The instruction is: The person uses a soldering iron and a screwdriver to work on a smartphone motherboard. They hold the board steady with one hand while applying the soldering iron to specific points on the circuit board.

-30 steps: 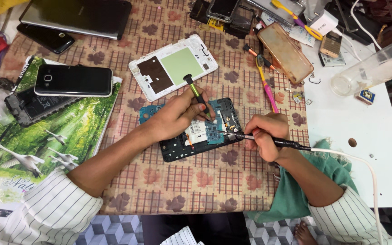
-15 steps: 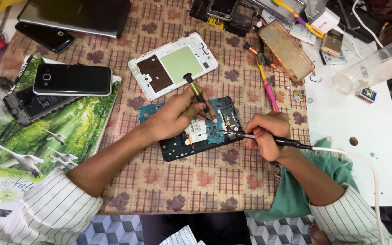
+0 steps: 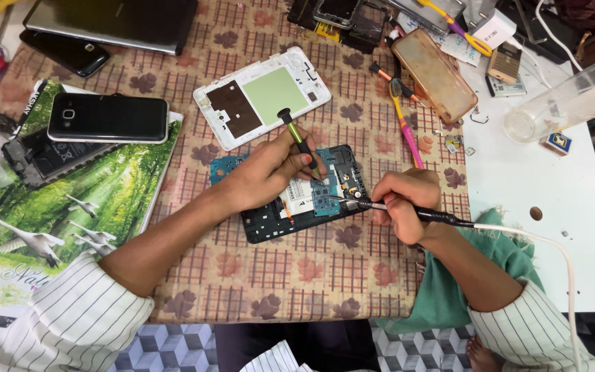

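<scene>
Right now, two hands work on an opened black phone with a blue circuit board lying flat on the checked brown tablecloth.

The left hand presses on the phone so it cannot slide, its fingers curled round a green-and-black screwdriver. The right hand grips a thin black corded tool like a pencil, so the tip lands on the board. A white back cover lies just beside.
</scene>
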Motion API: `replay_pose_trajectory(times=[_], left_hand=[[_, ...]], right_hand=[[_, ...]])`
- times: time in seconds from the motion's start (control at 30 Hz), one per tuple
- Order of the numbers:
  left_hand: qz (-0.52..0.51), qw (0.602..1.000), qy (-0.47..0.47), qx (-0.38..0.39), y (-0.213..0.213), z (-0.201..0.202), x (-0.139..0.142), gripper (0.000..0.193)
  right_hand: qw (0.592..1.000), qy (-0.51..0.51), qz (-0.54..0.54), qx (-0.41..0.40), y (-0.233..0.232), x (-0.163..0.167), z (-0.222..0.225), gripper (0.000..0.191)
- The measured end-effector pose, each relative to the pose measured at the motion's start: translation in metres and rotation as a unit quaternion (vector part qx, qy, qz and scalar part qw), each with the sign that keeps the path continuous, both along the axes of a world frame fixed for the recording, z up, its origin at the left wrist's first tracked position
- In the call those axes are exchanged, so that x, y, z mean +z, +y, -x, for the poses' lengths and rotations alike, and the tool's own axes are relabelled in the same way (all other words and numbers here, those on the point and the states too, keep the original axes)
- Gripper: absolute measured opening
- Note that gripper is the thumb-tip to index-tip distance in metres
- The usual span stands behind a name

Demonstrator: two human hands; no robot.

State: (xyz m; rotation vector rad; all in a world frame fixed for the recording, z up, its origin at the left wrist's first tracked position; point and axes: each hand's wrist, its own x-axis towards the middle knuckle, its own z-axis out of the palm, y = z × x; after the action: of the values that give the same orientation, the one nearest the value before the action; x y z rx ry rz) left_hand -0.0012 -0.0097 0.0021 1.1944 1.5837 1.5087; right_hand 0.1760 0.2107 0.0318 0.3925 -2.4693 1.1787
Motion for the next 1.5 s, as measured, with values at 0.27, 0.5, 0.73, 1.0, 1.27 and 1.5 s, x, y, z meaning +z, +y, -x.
replay_pose_trajectory(times=[0.27, 0.5, 0.73, 1.0, 1.27, 1.5], left_hand=[[-0.009, 1.000, -0.015, -0.003, 0.0022, 0.0003, -0.0045, 0.019], [-0.002, 1.000, -0.019, 0.001, 0.0027, 0.0006, -0.0044, 0.021], [-0.008, 1.000, -0.020, 0.000, 0.0018, 0.0002, -0.0041, 0.019], [-0.012, 1.000, -0.011, -0.008, 0.0020, 0.0010, -0.0060, 0.019], [-0.008, 1.000, 0.008, -0.002, 0.0018, 0.0013, -0.0052, 0.022], [-0.009, 1.000, -0.012, -0.003, 0.0024, 0.0002, -0.0047, 0.021]], right_hand=[[0.999, -0.015, 0.030, 0.006, 0.0021, -0.0026, -0.0001, 0.021], [1.000, 0.003, 0.025, 0.006, 0.0015, -0.0014, 0.0005, 0.021], [1.000, -0.009, 0.004, 0.001, 0.0005, 0.0013, 0.0000, 0.020], [1.000, 0.004, 0.007, -0.006, 0.0000, -0.0002, -0.0008, 0.019], [1.000, 0.009, 0.006, 0.000, 0.0011, -0.0005, -0.0001, 0.020], [1.000, -0.008, 0.012, -0.006, -0.0014, -0.0002, -0.0006, 0.021]])
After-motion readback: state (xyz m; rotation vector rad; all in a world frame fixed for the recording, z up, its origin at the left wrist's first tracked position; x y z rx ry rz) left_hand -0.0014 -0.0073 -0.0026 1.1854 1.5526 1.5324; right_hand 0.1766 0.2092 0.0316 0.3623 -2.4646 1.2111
